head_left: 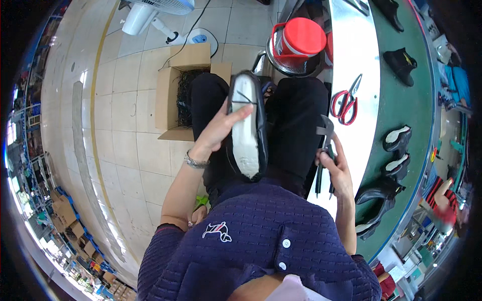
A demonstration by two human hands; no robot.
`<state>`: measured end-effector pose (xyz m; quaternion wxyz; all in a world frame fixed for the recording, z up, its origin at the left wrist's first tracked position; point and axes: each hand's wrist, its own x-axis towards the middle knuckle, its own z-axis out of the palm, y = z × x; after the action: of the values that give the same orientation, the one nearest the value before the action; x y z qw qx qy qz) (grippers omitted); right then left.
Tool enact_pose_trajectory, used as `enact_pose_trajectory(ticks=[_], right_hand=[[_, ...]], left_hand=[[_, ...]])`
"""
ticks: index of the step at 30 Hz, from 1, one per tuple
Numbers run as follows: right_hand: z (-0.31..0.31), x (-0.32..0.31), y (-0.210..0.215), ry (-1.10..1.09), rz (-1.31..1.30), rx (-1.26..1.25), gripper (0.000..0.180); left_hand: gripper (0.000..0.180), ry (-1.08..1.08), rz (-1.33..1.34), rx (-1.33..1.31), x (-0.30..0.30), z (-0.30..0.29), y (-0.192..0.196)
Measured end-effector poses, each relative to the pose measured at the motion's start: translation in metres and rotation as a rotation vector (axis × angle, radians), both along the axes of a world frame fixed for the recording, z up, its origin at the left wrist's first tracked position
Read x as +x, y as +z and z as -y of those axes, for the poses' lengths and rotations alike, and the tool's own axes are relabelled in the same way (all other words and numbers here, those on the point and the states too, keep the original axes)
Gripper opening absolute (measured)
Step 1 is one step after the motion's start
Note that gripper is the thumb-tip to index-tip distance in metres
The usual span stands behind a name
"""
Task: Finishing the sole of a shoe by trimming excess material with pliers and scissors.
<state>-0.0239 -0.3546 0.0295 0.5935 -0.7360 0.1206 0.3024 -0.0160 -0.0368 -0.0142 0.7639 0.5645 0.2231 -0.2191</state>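
My left hand [218, 129] grips a black shoe [245, 143] over my lap, with its pale, unfinished underside facing up. My left thumb presses on that underside, just below a thin dark strand or mark. Close to the bench edge, my right hand [338, 173] is closed round a pair of pincers [326, 131]. Their metal head points away from me, and two dark handle ends show below my hand. The tool and the shoe are apart. Beyond my right hand, scissors [346, 106] with red handles lie on the white bench, blades parted.
Along the right runs the white bench [356, 55], then a green belt [374, 145] carrying several black shoes [400, 66]. A cardboard box [168, 103] with black scraps stands left of my knees. Ahead are a red-lidded bucket [304, 36] and a fan [138, 19].
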Motion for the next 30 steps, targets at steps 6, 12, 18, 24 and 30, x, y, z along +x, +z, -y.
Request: enact_pose_trajectory(ticks=[6,12,18,24,30], right_hand=[[-0.085,0.052,0.045,0.321,-0.155,0.325,0.07],[-0.137,0.081,0.048,0.368,-0.348,0.327,0.065],[-0.145,0.091,0.05,0.442,-0.304,0.223,0.064],[-0.142,0.081,0.041,0.624,0.012,-0.085,0.065],[-0.138,0.083,0.047,0.681,0.133,-0.188,0.063]], left_hand=[[0.078,0.015,0.253,0.318,-0.001,-0.013,-0.012],[0.035,0.147,0.558,0.688,0.027,-0.009,0.003],[0.023,0.245,0.621,0.687,0.032,-0.008,0.003],[0.022,0.235,0.711,0.834,0.026,-0.007,-0.001],[0.027,0.138,0.777,0.836,0.021,-0.015,0.002]])
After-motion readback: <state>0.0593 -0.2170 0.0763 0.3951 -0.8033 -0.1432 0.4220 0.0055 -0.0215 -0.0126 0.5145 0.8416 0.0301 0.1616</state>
